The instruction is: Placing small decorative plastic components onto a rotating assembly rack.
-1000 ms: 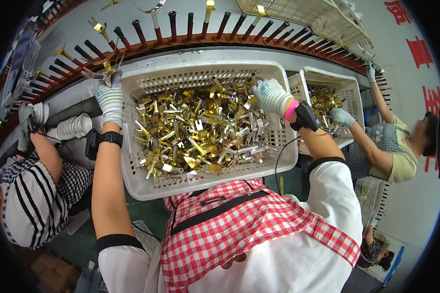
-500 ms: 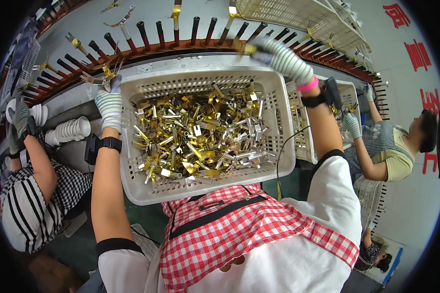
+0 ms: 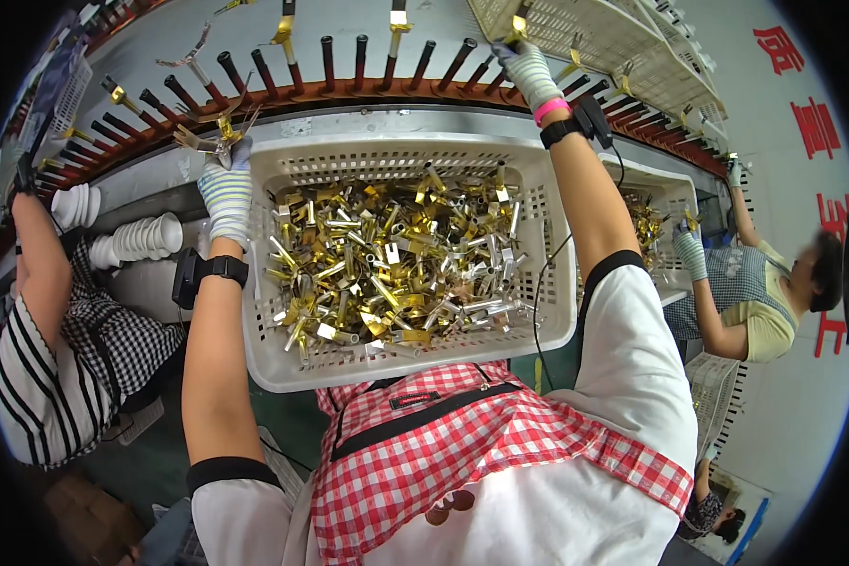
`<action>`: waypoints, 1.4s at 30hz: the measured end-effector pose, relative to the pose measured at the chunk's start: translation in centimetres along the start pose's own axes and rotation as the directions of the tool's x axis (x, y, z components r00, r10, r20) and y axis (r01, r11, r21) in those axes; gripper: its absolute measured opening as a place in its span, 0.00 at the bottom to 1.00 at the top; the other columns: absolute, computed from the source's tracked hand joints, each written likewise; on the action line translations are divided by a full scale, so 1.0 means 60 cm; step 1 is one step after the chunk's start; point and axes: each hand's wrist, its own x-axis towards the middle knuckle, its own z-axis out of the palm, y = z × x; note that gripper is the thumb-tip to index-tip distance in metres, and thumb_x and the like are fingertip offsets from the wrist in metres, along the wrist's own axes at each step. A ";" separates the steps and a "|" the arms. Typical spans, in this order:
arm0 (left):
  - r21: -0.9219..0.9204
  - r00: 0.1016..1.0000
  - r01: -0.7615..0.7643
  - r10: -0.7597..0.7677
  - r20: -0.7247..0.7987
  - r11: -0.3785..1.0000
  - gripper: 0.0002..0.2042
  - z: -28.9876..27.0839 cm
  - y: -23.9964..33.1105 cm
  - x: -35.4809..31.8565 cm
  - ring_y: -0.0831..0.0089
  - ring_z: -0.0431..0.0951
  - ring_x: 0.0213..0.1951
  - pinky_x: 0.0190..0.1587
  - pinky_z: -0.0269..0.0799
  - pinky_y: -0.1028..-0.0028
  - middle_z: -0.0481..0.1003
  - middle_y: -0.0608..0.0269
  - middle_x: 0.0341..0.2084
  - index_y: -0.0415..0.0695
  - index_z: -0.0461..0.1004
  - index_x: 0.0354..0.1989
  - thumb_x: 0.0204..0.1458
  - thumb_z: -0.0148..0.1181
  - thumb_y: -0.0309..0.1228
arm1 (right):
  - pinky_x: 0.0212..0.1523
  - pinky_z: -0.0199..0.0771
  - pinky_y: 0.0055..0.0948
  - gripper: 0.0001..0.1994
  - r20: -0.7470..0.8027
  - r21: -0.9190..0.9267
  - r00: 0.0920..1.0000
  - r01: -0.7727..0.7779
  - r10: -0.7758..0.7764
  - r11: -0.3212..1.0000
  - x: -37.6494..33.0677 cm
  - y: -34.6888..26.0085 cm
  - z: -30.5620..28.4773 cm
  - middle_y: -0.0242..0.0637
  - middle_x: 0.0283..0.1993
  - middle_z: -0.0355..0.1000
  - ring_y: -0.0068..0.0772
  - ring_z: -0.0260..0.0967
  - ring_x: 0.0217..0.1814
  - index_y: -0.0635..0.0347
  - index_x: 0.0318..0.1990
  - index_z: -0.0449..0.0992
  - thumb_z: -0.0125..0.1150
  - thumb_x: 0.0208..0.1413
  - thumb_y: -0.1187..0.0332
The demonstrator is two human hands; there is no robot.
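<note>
My left hand (image 3: 226, 200), in a striped knit glove, is closed on a small bunch of forked metal clips (image 3: 224, 138), gold and silver, that stick up beyond its fingers by the tray's far left corner. At the far right, my gloved right hand (image 3: 530, 75) reaches to the row of upright posts. Its fingers are closed round the lower end of a gold metal clip (image 3: 518, 28); the exact grip is partly hidden. Between my arms, a white perforated plastic tray (image 3: 410, 143) holds a heap of loose gold and silver metal clips (image 3: 387, 259).
Black-tipped red posts (image 3: 326, 62) stand along a curved rail, some carrying clips. White crates (image 3: 575, 47) lie beyond it. Stacked white cups (image 3: 140, 242) sit at left. Co-workers stand left and right (image 3: 740, 283). A black cable (image 3: 538, 292) crosses the tray's right side.
My right hand has moved up and away to the posts' far side with the gold clip. The posts and the clips on them have shifted left in view. My left hand keeps its bunch.
</note>
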 end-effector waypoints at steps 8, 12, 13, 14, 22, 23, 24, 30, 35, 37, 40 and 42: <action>0.056 1.000 0.008 -0.008 -0.003 0.998 0.31 -0.005 0.001 -0.006 0.44 0.75 0.43 0.45 0.70 0.60 0.77 0.39 0.36 0.33 0.76 0.40 0.48 0.59 0.56 | 0.47 0.73 0.41 0.18 0.328 -0.673 0.945 0.242 -0.011 0.699 -0.057 -0.122 0.081 0.50 0.43 0.75 0.54 0.72 0.46 0.58 0.47 0.75 0.52 0.57 0.56; 0.092 1.000 0.007 -0.007 0.007 0.996 0.32 -0.007 0.015 0.009 0.45 0.76 0.44 0.46 0.70 0.59 0.77 0.39 0.38 0.34 0.76 0.42 0.47 0.59 0.58 | 0.46 0.74 0.40 0.14 0.724 -0.131 0.609 0.584 -0.325 0.801 -0.212 -0.175 0.082 0.45 0.43 0.76 0.49 0.74 0.45 0.55 0.48 0.75 0.52 0.58 0.62; 0.139 1.000 -0.001 -0.001 0.013 0.990 0.32 -0.007 0.021 0.010 0.45 0.76 0.44 0.47 0.70 0.59 0.77 0.40 0.38 0.34 0.75 0.42 0.47 0.59 0.57 | 0.45 0.75 0.39 0.14 0.807 0.109 0.457 0.506 -0.373 0.856 -0.240 -0.158 0.100 0.43 0.42 0.77 0.47 0.75 0.45 0.55 0.48 0.76 0.53 0.58 0.62; 0.098 1.000 -0.007 0.007 -0.002 0.995 0.31 -0.006 0.021 0.007 0.45 0.76 0.43 0.46 0.70 0.60 0.77 0.40 0.38 0.33 0.75 0.42 0.47 0.60 0.56 | 0.43 0.75 0.38 0.13 0.856 -0.118 0.439 0.681 -0.274 0.722 -0.273 -0.151 0.119 0.42 0.41 0.77 0.46 0.75 0.43 0.55 0.47 0.76 0.56 0.56 0.63; 0.051 0.999 -0.007 0.005 0.041 0.999 0.31 0.007 0.008 -0.001 0.45 0.76 0.43 0.45 0.70 0.60 0.77 0.41 0.37 0.34 0.75 0.43 0.48 0.61 0.55 | 0.33 0.73 0.32 0.14 0.738 -0.666 0.658 0.746 0.151 0.007 -0.345 -0.033 0.144 0.38 0.35 0.76 0.38 0.76 0.35 0.62 0.48 0.74 0.56 0.54 0.69; 0.052 0.999 -0.006 0.004 0.041 0.999 0.31 0.004 0.006 0.002 0.45 0.76 0.43 0.45 0.70 0.60 0.77 0.41 0.37 0.34 0.75 0.43 0.48 0.61 0.55 | 0.33 0.73 0.33 0.13 0.717 -0.687 0.675 0.727 0.172 0.013 -0.341 -0.034 0.134 0.39 0.34 0.76 0.38 0.75 0.35 0.63 0.47 0.74 0.55 0.55 0.69; 0.051 0.999 0.015 -0.016 0.033 0.999 0.30 -0.001 -0.007 0.006 0.45 0.76 0.43 0.45 0.70 0.60 0.77 0.41 0.37 0.34 0.75 0.43 0.48 0.61 0.55 | 0.33 0.73 0.35 0.14 0.693 -0.720 0.709 0.688 0.128 0.090 -0.339 -0.049 0.120 0.41 0.33 0.76 0.38 0.76 0.36 0.65 0.47 0.74 0.56 0.55 0.68; 0.000 0.994 0.077 -0.077 0.074 0.997 0.31 0.009 0.020 -0.003 0.47 0.77 0.43 0.46 0.70 0.61 0.78 0.43 0.38 0.35 0.76 0.43 0.48 0.60 0.56 | 0.38 0.74 0.35 0.12 0.687 -0.648 0.612 0.760 0.392 -0.052 -0.337 -0.002 0.038 0.33 0.45 0.78 0.37 0.76 0.46 0.51 0.43 0.82 0.61 0.52 0.66; 0.143 0.995 0.074 -0.082 0.049 0.987 0.32 0.012 0.024 -0.009 0.46 0.76 0.44 0.46 0.70 0.60 0.77 0.40 0.38 0.34 0.75 0.43 0.47 0.61 0.57 | 0.38 0.72 0.35 0.11 0.629 -0.685 0.655 0.722 0.418 -0.102 -0.336 0.024 0.007 0.35 0.41 0.79 0.37 0.76 0.44 0.50 0.41 0.83 0.57 0.52 0.67; 0.073 1.000 0.011 -0.013 0.021 0.997 0.33 0.013 0.018 -0.014 0.46 0.76 0.44 0.46 0.70 0.60 0.77 0.40 0.38 0.33 0.75 0.42 0.47 0.61 0.57 | 0.39 0.72 0.36 0.11 0.633 -0.695 0.664 0.714 0.398 -0.085 -0.344 -0.003 -0.002 0.34 0.41 0.79 0.37 0.76 0.45 0.50 0.41 0.83 0.57 0.52 0.67; 0.059 0.998 0.042 -0.044 0.034 0.997 0.32 0.009 0.007 -0.002 0.46 0.76 0.44 0.46 0.69 0.60 0.77 0.41 0.38 0.34 0.75 0.42 0.47 0.61 0.56 | 0.40 0.75 0.38 0.12 0.593 -0.761 0.705 0.648 0.389 -0.013 -0.313 -0.028 -0.031 0.38 0.39 0.79 0.40 0.77 0.42 0.50 0.42 0.82 0.59 0.51 0.61; 0.039 0.999 0.045 -0.046 0.021 0.998 0.32 0.006 -0.002 0.000 0.47 0.76 0.44 0.47 0.69 0.61 0.77 0.42 0.38 0.33 0.75 0.43 0.47 0.61 0.56 | 0.41 0.77 0.38 0.14 0.621 -0.780 0.723 0.609 0.302 0.146 -0.298 -0.076 -0.071 0.40 0.37 0.78 0.44 0.77 0.40 0.51 0.43 0.80 0.61 0.50 0.59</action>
